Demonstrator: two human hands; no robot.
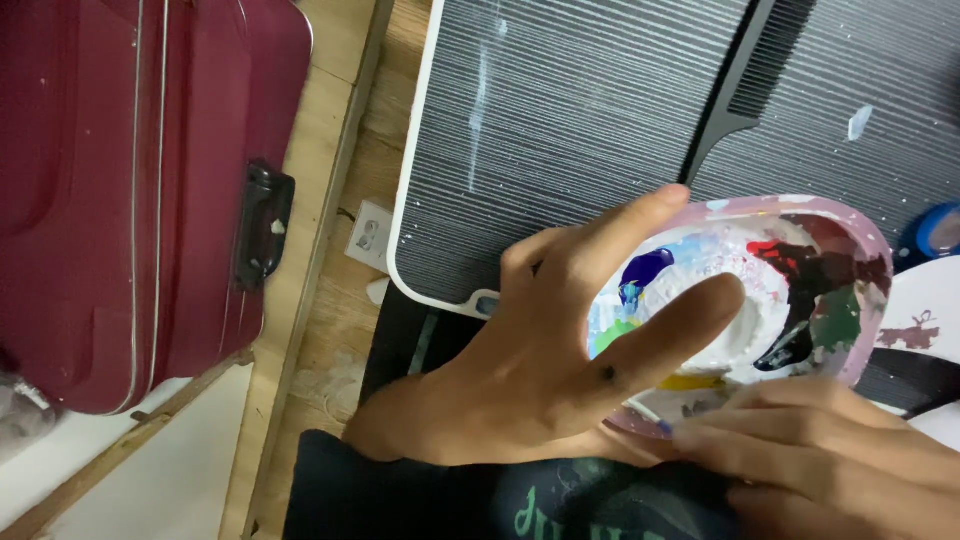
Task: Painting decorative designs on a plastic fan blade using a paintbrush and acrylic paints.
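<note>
**Palette held over a striped surface**

A grey ribbed surface [600, 110] carries a black comb [730, 100], with a maroon suitcase [120, 200] on the wooden floor [330, 300] beside it. The left hand [540, 360] lies spread open, fingers across a pink palette [860, 240] holding white, blue, red, green and yellow paint. The right hand [830, 450] grips the palette's near rim.

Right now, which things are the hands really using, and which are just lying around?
In use:
left hand, fingers spread over the palette
right hand, at the palette's near edge
palette, smeared with paints

Lying about:
black comb on the striped board
red suitcase
blue tape roll
</note>
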